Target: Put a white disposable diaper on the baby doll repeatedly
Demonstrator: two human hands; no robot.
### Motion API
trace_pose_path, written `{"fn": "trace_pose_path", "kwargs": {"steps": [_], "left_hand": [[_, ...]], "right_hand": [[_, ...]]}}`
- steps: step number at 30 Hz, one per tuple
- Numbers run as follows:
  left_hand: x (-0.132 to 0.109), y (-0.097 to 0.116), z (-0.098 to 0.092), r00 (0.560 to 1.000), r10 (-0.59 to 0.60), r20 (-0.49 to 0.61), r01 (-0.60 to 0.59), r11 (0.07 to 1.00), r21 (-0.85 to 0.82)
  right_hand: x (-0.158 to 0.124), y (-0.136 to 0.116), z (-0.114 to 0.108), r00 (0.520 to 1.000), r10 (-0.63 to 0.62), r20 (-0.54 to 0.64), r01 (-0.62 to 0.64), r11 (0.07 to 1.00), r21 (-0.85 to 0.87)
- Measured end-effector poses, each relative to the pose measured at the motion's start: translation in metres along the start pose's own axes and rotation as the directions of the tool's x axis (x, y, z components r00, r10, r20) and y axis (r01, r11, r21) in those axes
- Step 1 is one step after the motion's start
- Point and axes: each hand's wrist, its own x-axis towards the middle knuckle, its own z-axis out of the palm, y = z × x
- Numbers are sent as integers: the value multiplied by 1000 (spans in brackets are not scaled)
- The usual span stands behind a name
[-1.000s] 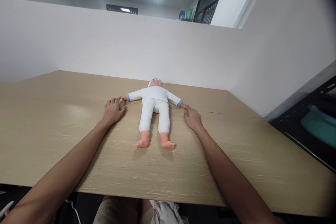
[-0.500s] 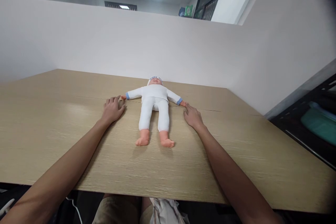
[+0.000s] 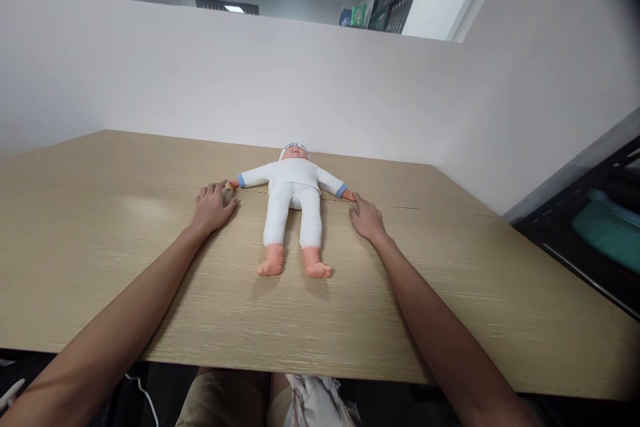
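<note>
A baby doll (image 3: 294, 177) in a white suit with blue cuffs and a white printed headband lies on its back on the wooden table (image 3: 280, 327). Its arms are spread wide and its bare feet point toward me. My left hand (image 3: 213, 207) rests palm down on the tabletop, fingers apart, with its fingertips at the doll's hand on the left. On the other side, my right hand (image 3: 367, 218) also lies palm down, its index fingertip at the doll's other hand. Neither hand is wrapped around anything.
A pale partition wall (image 3: 280, 80) rises behind the table. To the right stands a black rack (image 3: 555, 233) with a teal container (image 3: 607, 230) in it. Below the front edge are my lap, a whitish cloth (image 3: 315, 401) and a white cable (image 3: 145, 397).
The whole view has shifted very slightly. Both hands and the doll keep their places on the table.
</note>
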Motion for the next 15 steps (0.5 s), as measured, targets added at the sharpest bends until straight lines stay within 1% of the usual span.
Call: {"fn": "trace_pose_path", "kwargs": {"steps": [5, 11, 15], "left_hand": [[1, -2, 2, 1000, -8, -8, 8, 1000, -20], [3, -3, 2, 1000, -9, -5, 9, 1000, -28], [0, -2, 1, 1000, -6, -6, 6, 999, -39]], "right_hand": [[-1, 4, 1, 998, 36, -58, -34, 999, 21], [-3, 2, 0, 997, -3, -79, 5, 1000, 25], [-7, -2, -3, 996, 11, -94, -8, 999, 37]]}}
